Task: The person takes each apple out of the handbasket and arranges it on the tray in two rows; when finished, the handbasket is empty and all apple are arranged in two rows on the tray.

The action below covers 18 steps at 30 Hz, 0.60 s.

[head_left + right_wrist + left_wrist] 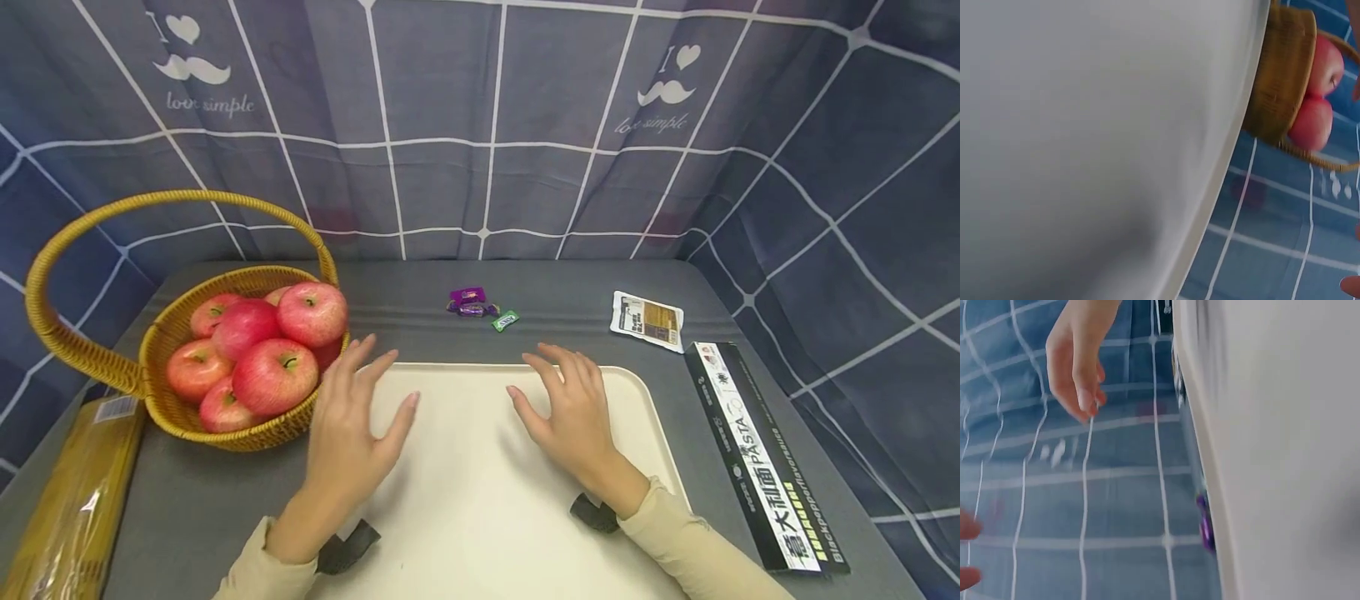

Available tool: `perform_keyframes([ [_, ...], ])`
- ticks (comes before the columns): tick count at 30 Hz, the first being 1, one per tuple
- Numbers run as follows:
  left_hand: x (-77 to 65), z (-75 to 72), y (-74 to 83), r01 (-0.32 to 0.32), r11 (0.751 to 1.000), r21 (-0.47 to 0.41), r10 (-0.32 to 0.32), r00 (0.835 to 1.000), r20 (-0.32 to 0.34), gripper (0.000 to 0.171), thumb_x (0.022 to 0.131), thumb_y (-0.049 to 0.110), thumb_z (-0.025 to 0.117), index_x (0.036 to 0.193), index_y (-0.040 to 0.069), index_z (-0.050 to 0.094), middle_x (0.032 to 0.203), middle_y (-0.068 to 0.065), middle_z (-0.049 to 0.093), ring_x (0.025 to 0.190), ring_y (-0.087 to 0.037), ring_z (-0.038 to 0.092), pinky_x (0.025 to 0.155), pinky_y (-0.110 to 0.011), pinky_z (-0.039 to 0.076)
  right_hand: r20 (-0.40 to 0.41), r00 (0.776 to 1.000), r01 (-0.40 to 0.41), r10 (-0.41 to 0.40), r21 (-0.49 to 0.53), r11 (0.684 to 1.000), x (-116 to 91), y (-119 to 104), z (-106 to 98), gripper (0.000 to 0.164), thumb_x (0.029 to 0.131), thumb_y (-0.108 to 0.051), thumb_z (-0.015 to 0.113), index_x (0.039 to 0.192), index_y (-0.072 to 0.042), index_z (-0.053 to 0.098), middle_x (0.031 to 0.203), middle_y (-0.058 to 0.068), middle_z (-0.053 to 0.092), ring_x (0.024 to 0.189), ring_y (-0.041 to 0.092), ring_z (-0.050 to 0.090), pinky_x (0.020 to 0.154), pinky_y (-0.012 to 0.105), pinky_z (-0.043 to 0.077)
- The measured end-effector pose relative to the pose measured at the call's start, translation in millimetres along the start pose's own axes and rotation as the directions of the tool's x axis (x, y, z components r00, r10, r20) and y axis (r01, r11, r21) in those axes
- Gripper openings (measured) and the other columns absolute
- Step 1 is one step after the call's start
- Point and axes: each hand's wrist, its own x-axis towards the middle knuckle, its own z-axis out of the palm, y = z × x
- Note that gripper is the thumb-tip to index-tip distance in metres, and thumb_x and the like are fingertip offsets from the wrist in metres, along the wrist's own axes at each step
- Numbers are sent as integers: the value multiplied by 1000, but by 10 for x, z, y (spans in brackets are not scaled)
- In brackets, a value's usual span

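Both hands hover over a cream tray (480,508), fingers spread and holding nothing. The left hand (348,429) is above the tray's left side, nearest the yellow woven basket (273,435). That basket is heaped with several red apples (275,377). Over the tray's right half is the right hand (570,412), thumb apart from the fingers. In the left wrist view the right hand (1082,359) hangs beyond the tray rim (1207,456), and left fingertips (967,575) show at the edge. The right wrist view shows the tray (1085,125) with the basket (1279,75) past its rim.
Behind the tray lie two purple wrapped candies (471,303) and a green one (506,321). A white-and-brown pouch (647,321) lies at the back right, above a long black pasta box (765,458). On the left is a yellow plastic-wrapped package (78,500). Checked cloth (442,108) surrounds the table.
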Motion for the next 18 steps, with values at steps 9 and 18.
perform_keyframes([
  [9,-343,-725,-566,330,942,-53,-310,802,-511,29,78,10,62,102,-6,60,104,11,56,101,5,42,81,-12,30,20,995,90,-96,187,978,92,-489,297,28,82,-35,62,100,-14,64,100,-2,62,98,16,56,89,34,37],
  [18,-639,-997,-1177,782,620,-61,-780,605,-161,52,90,24,53,139,26,35,127,4,41,110,0,36,79,-7,30,83,981,145,-174,277,950,286,-1166,631,41,83,-43,60,114,-18,57,108,-4,59,102,11,55,84,28,42],
])
